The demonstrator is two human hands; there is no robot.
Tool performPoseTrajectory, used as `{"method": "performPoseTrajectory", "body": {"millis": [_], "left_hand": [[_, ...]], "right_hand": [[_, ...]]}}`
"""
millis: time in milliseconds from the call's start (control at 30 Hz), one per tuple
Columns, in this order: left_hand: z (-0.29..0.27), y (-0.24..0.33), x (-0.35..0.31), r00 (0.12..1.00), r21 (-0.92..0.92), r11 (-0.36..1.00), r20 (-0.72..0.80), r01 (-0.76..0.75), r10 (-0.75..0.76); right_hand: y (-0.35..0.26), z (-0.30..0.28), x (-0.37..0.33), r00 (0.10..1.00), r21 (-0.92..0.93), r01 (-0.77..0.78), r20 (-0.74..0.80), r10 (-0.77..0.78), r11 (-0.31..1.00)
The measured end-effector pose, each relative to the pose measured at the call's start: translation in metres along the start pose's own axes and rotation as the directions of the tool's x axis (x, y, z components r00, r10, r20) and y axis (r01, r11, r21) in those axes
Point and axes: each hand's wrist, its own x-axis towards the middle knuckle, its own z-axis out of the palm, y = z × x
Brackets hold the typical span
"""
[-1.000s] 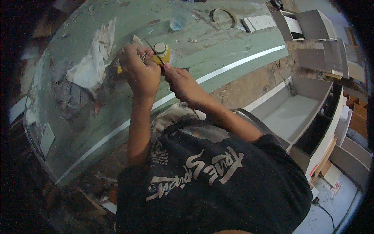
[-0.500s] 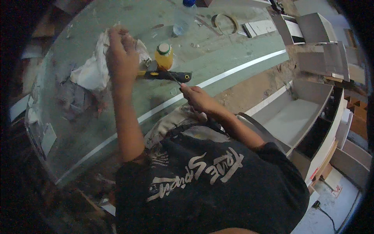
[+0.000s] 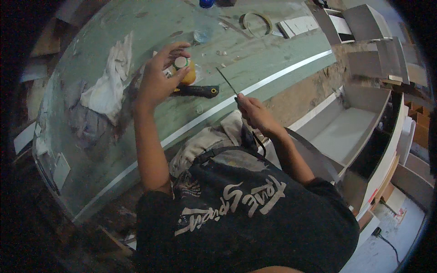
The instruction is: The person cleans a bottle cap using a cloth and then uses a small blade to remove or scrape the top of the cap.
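My left hand [image 3: 157, 79] is curled around the top of a small bottle of yellow-orange liquid [image 3: 190, 75], thumb and fingers on either side of its white-and-green cap [image 3: 181, 62]. The bottle leans slightly toward me. Just in front of it lies a black tool handle with yellow parts [image 3: 195, 91], partly behind my left wrist. In my closed right hand [image 3: 257, 111] is a slim metal tool [image 3: 226, 81], its thin shaft pointing up and left over the green tabletop; my fingers hide most of its handle. A crumpled white cloth [image 3: 107, 88] lies to the left.
Beyond the bottle are a clear plastic bottle [image 3: 200, 35], a tape roll [image 3: 256, 24] and white strips [image 3: 297, 26]. A white line [image 3: 282, 84] runs along the near side of the green table [image 3: 291, 59]. Open grey cabinet boxes [image 3: 339, 127] stand at the right.
My left hand has let go of the white cloth and moved right onto the bottle, whose top now tilts toward me. My right hand has drawn the slim tool away from the bottle, rightward.
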Motion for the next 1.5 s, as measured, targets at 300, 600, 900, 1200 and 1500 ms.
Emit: {"method": "performPoseTrajectory", "body": {"millis": [300, 600, 900, 1200, 1500], "left_hand": [[0.017, -0.02, -0.004, 0.911, 0.169, 0.979, -0.376, -0.113, 0.17], [0.033, -0.052, -0.01, 0.876, -0.262, 0.937, -0.475, -0.232, 0.084], [0.052, -0.074, -0.027, 0.658, -0.217, 0.93, -0.752, -0.297, 0.034], [0.05, -0.048, -0.034, 0.605, -0.302, 0.95, -0.773, -0.082, -0.194], [0.048, -0.031, -0.033, 0.569, -0.258, 0.965, -0.802, -0.056, -0.181]], "right_hand": [[-0.01, 0.0, 0.005, 0.997, 0.023, 0.061, 0.044, -0.062, 0.998], [-0.018, 0.006, 0.007, 0.991, 0.05, 0.122, 0.053, -0.125, 0.991], [-0.032, 0.02, 0.006, 0.981, 0.049, 0.159, 0.103, -0.163, 0.986], [-0.057, 0.044, 0.005, 0.941, -0.2, 0.332, 0.14, -0.308, 0.922], [-0.067, 0.089, 0.031, 0.931, -0.196, 0.355, 0.161, -0.327, 0.914]]}}
